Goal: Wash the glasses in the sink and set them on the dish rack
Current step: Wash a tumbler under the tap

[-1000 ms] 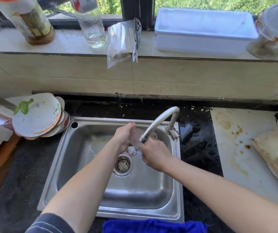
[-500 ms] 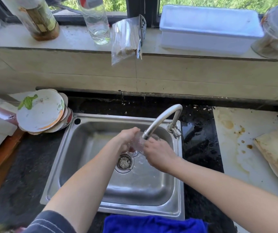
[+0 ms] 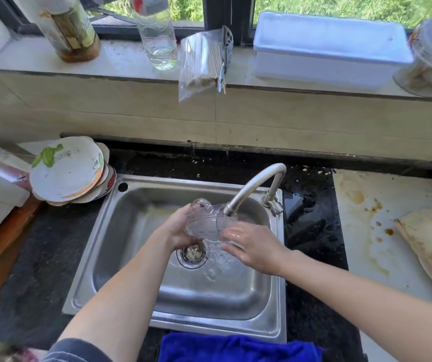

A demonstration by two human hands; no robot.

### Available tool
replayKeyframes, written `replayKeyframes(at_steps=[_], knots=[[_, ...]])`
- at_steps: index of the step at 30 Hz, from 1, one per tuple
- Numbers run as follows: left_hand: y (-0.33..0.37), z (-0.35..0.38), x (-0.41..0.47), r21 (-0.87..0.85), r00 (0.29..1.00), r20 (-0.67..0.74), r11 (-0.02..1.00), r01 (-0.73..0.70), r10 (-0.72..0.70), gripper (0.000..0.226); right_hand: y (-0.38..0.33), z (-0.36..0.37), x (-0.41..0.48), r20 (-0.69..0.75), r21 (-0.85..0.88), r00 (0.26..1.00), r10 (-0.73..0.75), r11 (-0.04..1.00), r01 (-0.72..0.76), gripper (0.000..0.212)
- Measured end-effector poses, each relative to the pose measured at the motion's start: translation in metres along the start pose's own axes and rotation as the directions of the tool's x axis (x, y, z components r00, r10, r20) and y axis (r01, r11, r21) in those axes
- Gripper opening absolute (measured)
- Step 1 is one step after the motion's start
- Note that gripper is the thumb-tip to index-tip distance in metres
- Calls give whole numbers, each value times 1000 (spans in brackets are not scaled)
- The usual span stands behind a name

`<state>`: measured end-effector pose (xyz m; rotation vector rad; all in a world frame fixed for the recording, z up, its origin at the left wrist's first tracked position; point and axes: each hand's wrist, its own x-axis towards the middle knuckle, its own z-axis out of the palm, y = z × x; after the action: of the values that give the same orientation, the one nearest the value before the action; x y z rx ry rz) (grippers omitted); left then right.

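Observation:
A clear ribbed glass lies tilted on its side over the steel sink, its mouth turned toward the faucet spout. My left hand grips the glass near its base. My right hand is at the glass's mouth, fingers spread against the rim under the spout. Water ripples over the sink floor beside the drain strainer. I cannot make out a dish rack.
Stacked dirty plates lean at the sink's left corner. A blue cloth hangs over the front edge. A stained white board lies right of the black counter. Bottles, a bag of sticks and a white box line the sill.
The glass has been tipped from under the spout onto its side, base raised to the left. My right hand has slid from the glass's side to its mouth.

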<state>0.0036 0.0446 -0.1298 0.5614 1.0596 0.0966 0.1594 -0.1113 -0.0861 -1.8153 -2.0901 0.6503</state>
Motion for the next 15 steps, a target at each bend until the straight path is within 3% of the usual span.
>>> replayKeyframes(at_steps=[3, 6, 9, 11, 15], knots=[[1, 5, 5, 125, 994, -112, 992, -2, 16, 21, 3, 2, 2, 46, -97, 999, 1, 995, 4, 34], [5, 17, 4, 227, 990, -138, 974, 6, 26, 13, -7, 4, 11, 59, -62, 997, 59, 997, -55, 42], [16, 9, -2, 324, 979, -190, 946, -16, 81, 15, 9, -1, -3, -27, -65, 991, -128, 990, 126, 40], [15, 13, -7, 363, 984, -165, 932, -4, 69, 23, 10, 0, 0, -18, -114, 991, -134, 985, 131, 43], [7, 24, -12, 436, 996, -78, 896, 77, -48, 21, -1, 4, 13, 44, -143, 995, -90, 985, 96, 27]])
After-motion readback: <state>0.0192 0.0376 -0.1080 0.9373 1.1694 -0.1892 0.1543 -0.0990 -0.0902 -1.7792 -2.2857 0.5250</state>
